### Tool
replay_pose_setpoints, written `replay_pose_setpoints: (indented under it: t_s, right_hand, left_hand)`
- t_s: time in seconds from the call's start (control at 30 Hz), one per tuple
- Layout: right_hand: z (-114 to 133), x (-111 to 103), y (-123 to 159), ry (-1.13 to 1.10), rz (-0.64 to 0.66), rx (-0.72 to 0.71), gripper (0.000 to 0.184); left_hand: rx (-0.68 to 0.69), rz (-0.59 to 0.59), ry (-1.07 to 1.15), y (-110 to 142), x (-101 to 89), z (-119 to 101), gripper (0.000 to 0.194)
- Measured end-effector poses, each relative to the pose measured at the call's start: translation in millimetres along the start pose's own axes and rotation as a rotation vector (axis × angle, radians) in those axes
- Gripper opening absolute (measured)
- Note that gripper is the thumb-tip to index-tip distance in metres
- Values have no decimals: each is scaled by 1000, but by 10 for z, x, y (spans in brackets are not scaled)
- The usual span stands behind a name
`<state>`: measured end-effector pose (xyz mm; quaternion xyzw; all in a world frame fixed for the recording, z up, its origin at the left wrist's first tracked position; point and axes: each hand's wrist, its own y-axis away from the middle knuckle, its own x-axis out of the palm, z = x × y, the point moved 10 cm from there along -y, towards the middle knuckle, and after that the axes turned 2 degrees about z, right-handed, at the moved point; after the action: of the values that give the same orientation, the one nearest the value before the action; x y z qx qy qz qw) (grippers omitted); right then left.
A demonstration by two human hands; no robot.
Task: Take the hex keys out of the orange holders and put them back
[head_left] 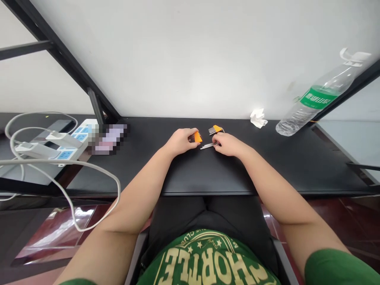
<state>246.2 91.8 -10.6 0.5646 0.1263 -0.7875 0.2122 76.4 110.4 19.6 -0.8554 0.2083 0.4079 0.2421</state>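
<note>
My left hand [181,141] is closed around an orange holder [198,137], and a few thin dark metal lines show between the fingers and the plastic. My right hand [225,143] rests on the black tabletop with its fingers pinched on some thin silver hex keys [208,146], whose straight ends point left. Just behind the right fingers lies a second orange holder [217,128] with several metal rods sticking out to its left. How many keys are under the right fingers is hidden.
A crumpled tissue [259,118] and a clear plastic bottle with a green label [319,97] stand at the back right. On the left are a white power strip [80,136] with plugged-in chargers, a blurred pinkish item [109,139] and a looping white cable [116,178].
</note>
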Motion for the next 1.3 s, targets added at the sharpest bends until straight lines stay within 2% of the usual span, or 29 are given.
replay_pose_setpoints:
  t_s: [0.17, 0.27, 0.4, 0.5, 0.67, 0.9, 1.07, 1.3]
  right_hand:
    - [217, -9, 17, -103, -23, -43, 10]
    - [223, -90, 26, -420, -81, -20, 20]
    - [217, 32, 7, -935, 51, -9, 31]
    - [224, 85, -2, -1114, 113, -23, 34]
    - [236, 111, -6, -1148, 128, -39, 49]
    - [190, 67, -49, -1263, 25, -86, 51]
    - [118, 21, -63, -1323, -85, -39, 58]
    - [20, 91, -71, -1358, -101, 83, 54]
  left_hand:
    - [71, 1, 26, 18, 21, -93, 39]
    - [147, 2, 53, 44, 17, -217, 47]
    - [223, 34, 69, 63, 29, -368, 50]
    - [240, 95, 64, 69, 78, -422, 47]
    - [251, 139, 25, 92, 123, -488, 39]
    - [216, 38, -176, 65, 73, -535, 29]
    - [159, -5, -241, 49, 21, -429, 31]
    - [38, 37, -245, 34, -7, -242, 28]
